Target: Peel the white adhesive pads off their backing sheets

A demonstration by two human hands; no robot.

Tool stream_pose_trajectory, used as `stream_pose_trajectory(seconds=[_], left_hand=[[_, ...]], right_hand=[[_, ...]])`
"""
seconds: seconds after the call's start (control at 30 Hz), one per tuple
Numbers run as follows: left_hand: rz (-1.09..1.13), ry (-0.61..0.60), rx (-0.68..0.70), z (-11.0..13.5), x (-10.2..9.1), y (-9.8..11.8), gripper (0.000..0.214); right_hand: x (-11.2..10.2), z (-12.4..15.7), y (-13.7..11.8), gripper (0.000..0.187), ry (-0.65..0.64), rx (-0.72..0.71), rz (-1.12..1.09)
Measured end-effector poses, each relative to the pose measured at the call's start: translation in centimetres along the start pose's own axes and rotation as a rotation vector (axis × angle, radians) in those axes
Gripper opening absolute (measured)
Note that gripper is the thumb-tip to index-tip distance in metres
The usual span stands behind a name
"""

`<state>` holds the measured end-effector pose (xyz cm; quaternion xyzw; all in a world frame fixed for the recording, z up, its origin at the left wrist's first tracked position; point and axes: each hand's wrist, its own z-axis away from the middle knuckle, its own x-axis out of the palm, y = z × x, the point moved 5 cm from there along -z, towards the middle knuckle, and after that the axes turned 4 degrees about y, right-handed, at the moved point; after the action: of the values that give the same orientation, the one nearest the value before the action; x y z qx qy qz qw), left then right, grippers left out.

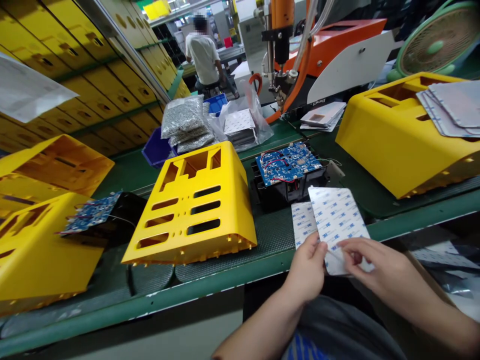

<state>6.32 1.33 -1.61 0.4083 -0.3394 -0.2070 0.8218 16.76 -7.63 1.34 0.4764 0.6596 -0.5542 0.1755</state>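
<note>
My left hand (308, 264) is closed on a white adhesive sheet (335, 215) with rounded corners and blue 3M print, gripping it by the lower left edge. A second sheet (302, 220) with the same print shows behind it on the left. The fingers of my right hand (369, 257) are curled in a pinch at the lower right part of the front sheet. Just beyond the sheets, a blue circuit board (287, 162) with red wires lies on a black holder (279, 192). Left of that stands a yellow plastic housing (202, 200) with slots.
The green conveyor line (225, 272) carries more yellow housings (405, 135) at both sides. Printed sheets (455, 107) lie on the right housing. Behind are bagged parts (183, 117), an orange-handled machine (283, 30), a fan (437, 45) and a seated person (202, 57).
</note>
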Motion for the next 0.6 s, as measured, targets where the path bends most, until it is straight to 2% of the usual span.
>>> stream_pose_trajectory(seconds=[0.1, 0.17, 0.27, 0.37, 0.43, 0.5, 0.6], left_hand=[[0.033, -0.058, -0.079, 0.0, 0.2, -0.1, 0.048], [0.038, -0.068, -0.095, 0.1, 0.3, 0.0, 0.05], [0.031, -0.069, -0.077, 0.1, 0.6, 0.4, 0.046], [0.002, -0.066, -0.052, 0.3, 0.9, 0.7, 0.043], [-0.014, -0.077, -0.051, 0.5, 1.1, 0.7, 0.044], [-0.027, -0.097, -0.036, 0.9, 1.4, 0.7, 0.043], [-0.061, -0.095, 0.044, 1.3, 1.6, 0.9, 0.038]], right_hand=[[-1.7, 0.3, 3.0, 0.019, -0.022, 0.292, -0.029], [-2.1, 0.7, 3.9, 0.024, -0.106, 0.365, -0.05], [-1.6, 1.0, 2.4, 0.027, -0.241, 0.212, -0.099], [-1.2, 0.7, 0.6, 0.035, -0.167, 0.098, -0.058], [-0.8, 0.6, 0.6, 0.038, -0.142, 0.154, -0.048], [-0.1, 0.6, 1.1, 0.04, -0.189, 0.221, -0.065], [0.6, 0.6, 1.9, 0.043, -0.273, 0.249, -0.067]])
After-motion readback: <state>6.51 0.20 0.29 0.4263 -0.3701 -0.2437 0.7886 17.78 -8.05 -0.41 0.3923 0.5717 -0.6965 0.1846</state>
